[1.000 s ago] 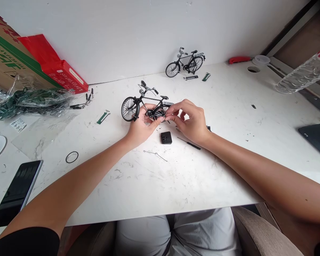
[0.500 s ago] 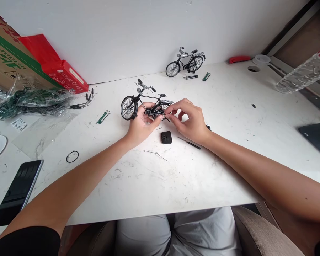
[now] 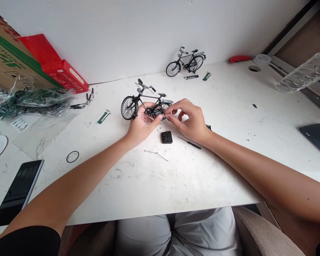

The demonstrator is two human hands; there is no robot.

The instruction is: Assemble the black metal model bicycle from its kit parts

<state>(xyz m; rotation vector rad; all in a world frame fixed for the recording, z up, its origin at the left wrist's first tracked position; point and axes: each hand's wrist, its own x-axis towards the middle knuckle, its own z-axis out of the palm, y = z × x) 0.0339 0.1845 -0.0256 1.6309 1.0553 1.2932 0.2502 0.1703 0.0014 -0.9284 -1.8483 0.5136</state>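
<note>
Model bicycle [image 3: 142, 103] stands upright on the white tabletop [image 3: 229, 117], mid-table, front wheel to the person's left. Left hand [image 3: 141, 126] cups the frame from below and the near side, fingers closed on it around the crank and rear wheel. Right hand [image 3: 190, 121] meets it at the rear wheel, thumb and forefinger pinched narrow on something tiny at the hub; what it pinches is too small to tell.

Build looks far along: both wheels, handlebars, saddle and rear rack are on. Still loose on the table: a small black block [image 3: 166, 137] just near the hands, a small screwdriver [image 3: 190, 143] beside the right wrist, a thin wire rod [image 3: 156, 154] nearer the person, a black ring [image 3: 72, 156], a green part [image 3: 103, 116]. Judged: fine fitting at the rear remains.

A second, finished-looking model bicycle [image 3: 185, 62] stands by the wall. Phone [image 3: 17, 192] at left edge; red box [image 3: 58, 69] and bagged parts [image 3: 34, 101] far left.
</note>
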